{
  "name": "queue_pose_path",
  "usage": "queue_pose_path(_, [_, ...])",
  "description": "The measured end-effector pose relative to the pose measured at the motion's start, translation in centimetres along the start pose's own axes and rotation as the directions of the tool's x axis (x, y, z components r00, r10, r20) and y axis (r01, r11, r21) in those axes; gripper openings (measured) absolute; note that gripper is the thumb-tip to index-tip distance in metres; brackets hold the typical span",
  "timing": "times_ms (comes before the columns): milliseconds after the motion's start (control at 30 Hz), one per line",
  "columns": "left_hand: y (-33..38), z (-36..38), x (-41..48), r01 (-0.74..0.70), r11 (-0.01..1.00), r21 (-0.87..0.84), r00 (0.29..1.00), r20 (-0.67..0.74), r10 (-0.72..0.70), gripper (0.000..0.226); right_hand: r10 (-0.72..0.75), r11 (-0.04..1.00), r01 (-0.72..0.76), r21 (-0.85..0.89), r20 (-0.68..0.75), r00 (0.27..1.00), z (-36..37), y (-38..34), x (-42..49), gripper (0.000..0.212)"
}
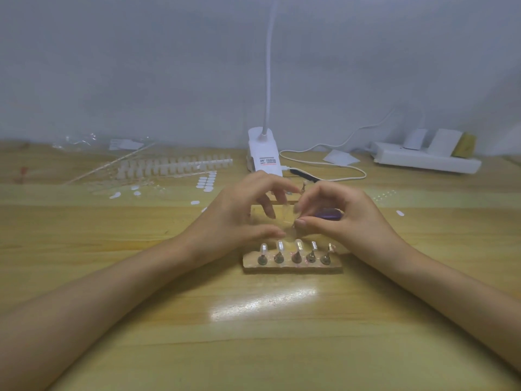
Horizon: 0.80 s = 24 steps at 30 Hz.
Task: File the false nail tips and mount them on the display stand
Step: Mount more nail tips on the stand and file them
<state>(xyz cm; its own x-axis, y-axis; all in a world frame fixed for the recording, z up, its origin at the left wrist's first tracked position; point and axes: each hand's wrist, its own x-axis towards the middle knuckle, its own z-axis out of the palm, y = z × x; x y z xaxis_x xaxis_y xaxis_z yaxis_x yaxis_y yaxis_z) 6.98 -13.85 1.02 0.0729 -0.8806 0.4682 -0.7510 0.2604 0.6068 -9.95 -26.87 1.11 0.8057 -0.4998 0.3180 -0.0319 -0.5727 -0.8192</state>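
The near edge of the tabletop (282, 348) lay below the frame and was not visible. Between the two forearms, a wide band of bare wood carried a glare patch and gave open room in front of the display stand (293, 266). The stand sat at the centre of the tabletop, with five mounted tips upright on its pegs in a single row.

Just behind the stand, the left hand (239, 215) and right hand (346, 221) were drawn close together, all fingers curled. The right thumb and forefinger pinched a clear nail tip (287, 217) above the wood. The left fingertips were at the same tip, but whether they gripped it could not be determined. A purple object (329, 214) lay under the right palm, and its type could not be made out.

Toward the far left corner lay strips of unfiled tips (174, 165), white oval tabs (207, 180) and clear packaging (79, 141). At the far edge stood a white lamp base (265, 153), its cable (332, 167) looping to the right. A power strip (425, 158) occupied the far right corner. A pale wall (141, 66) closed off the far edge.

The hands hid the wood behind the stand. The distant items were blurred.
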Motion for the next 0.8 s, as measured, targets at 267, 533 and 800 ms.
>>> queue_pose_path(267, [0.1,-0.1,-0.1,-0.089,0.991,0.1,0.985,-0.138,0.102,0.009,0.03,0.996,-0.032,0.087,0.028,0.999,0.5,-0.6,-0.4,0.026])
queue_pose_path(533, [0.2,-0.6,-0.1,-0.301,0.649,0.699,0.817,-0.163,0.554,0.02,0.066,0.969,-0.088,0.231,0.101,0.993,0.2,-1.0,-0.3,0.029])
queue_pose_path(800, [0.8,0.2,-0.1,-0.037,0.988,0.152,0.982,-0.18,0.065,0.009,-0.324,0.877,0.299,-0.376,-0.002,0.946,-0.1,-1.2,-0.3,0.015])
